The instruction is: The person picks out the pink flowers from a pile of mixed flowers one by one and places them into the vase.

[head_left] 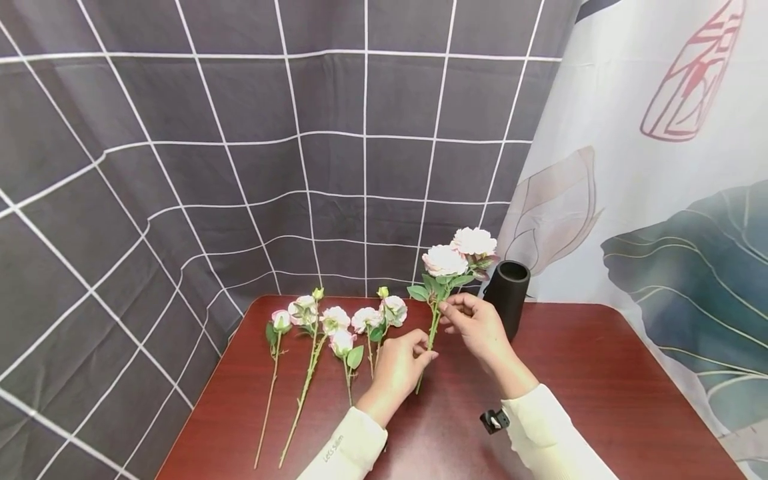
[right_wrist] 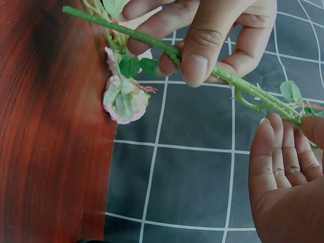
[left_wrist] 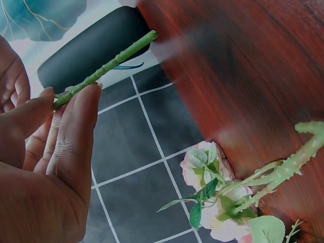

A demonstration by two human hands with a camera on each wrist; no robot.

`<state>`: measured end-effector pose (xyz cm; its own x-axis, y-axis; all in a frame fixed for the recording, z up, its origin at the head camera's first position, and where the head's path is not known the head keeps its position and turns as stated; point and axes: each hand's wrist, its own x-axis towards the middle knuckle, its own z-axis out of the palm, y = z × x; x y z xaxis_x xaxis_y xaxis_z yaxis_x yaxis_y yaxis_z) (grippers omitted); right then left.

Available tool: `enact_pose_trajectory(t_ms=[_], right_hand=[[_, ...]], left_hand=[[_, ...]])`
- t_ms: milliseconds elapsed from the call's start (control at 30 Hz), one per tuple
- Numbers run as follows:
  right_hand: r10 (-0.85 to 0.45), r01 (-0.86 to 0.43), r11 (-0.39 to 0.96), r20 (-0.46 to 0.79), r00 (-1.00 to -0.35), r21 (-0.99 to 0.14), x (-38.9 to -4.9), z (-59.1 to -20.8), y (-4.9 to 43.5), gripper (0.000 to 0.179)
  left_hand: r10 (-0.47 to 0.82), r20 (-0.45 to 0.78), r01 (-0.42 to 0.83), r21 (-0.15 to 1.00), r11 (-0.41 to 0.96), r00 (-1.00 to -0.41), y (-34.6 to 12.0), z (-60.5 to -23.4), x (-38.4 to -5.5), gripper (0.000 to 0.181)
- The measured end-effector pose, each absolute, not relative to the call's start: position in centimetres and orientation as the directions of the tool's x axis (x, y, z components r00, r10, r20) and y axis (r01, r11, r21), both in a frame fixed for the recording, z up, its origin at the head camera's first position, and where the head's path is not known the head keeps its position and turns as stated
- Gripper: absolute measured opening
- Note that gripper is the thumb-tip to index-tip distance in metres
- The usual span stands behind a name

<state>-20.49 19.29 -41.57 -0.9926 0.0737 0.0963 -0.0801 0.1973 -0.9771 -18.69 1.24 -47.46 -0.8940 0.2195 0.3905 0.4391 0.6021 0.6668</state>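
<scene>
Above the table, both hands hold one pink-and-white flower stem (head_left: 433, 325) with two full blooms at its top and green leaves below them. My left hand (head_left: 399, 365) pinches the lower stem between thumb and fingers. Higher up, just under the leaves, my right hand (head_left: 478, 328) pinches the same stem. In the right wrist view the left hand (right_wrist: 223, 35) grips the green stem across its middle, and the right hand (right_wrist: 288, 187) has its thumb and fingertips on it near the leaves. The stem's cut end (left_wrist: 152, 35) points free in the left wrist view.
A black vase (head_left: 509, 293) stands behind the right hand at the table's far side. Several more pink-and-white flowers (head_left: 334, 321) lie to the left on the red-brown table (head_left: 576, 373). A dark grid curtain (head_left: 324, 167) and a patterned white curtain (head_left: 600, 200) hang behind.
</scene>
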Motion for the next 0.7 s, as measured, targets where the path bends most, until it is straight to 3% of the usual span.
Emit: enact_pose_trajectory(t_ms=[333, 700], right_hand=[[0.108, -0.078, 0.208, 0.102, -0.989, -0.975, -20.67, -41.42, 19.35, 0.026], [0.041, -0.094, 0.239, 0.107, -0.993, -0.966, -20.72, -41.27, 19.51, 0.023]], left_hand=[[0.225, 0.390, 0.443, 0.674, 0.591, -0.893, 1.40, -47.60, -18.86, 0.020], [0.239, 0.361, 0.432, 0.704, 0.564, -0.901, 1.54, -48.03, -19.12, 0.019]])
